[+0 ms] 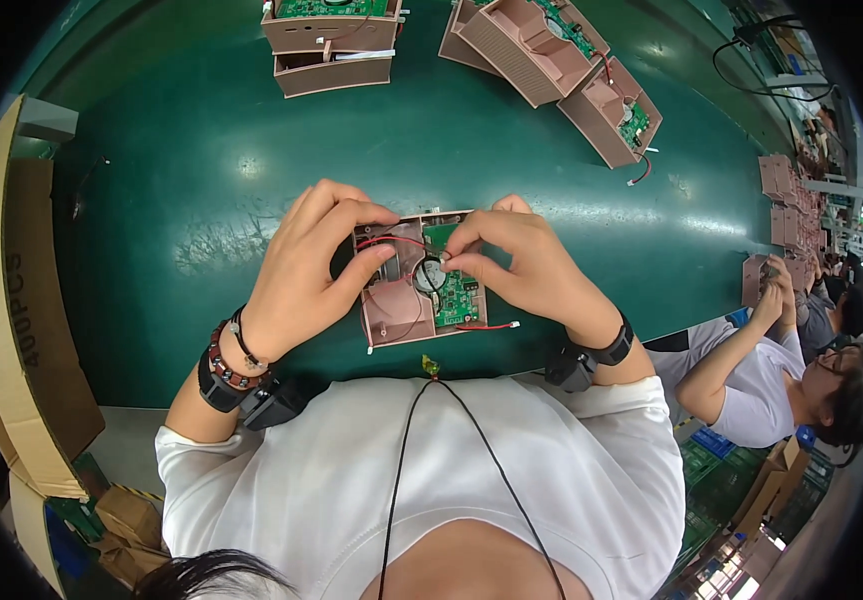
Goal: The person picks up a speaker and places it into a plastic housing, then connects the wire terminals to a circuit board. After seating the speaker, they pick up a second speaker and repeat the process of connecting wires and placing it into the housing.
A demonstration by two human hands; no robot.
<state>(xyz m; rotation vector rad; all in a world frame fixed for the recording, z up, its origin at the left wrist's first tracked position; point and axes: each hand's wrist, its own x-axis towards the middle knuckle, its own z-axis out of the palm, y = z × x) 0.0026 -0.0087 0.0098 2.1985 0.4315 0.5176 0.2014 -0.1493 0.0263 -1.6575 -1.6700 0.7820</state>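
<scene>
In front of me on the green table lies an open pinkish-brown plastic housing (391,305). A green circuit board (463,290) fills its right part, next to a round pale component (430,276). My left hand (301,265) grips the housing's left side, fingers at the far wall and thumb over the inside. A red wire (391,239) runs from near that thumb across to my right hand (526,262). The right thumb and index finger are pinched over the board on a small wire connector, mostly hidden by the fingertips. Another red lead with a white plug (514,324) sticks out at the near right corner.
Stacked housings (336,70) stand at the far left, and more housings (541,50) at the far right. A loose wire (91,175) lies near the left edge, beside a cardboard box (46,300). At right, a co-worker (751,385) handles a similar housing.
</scene>
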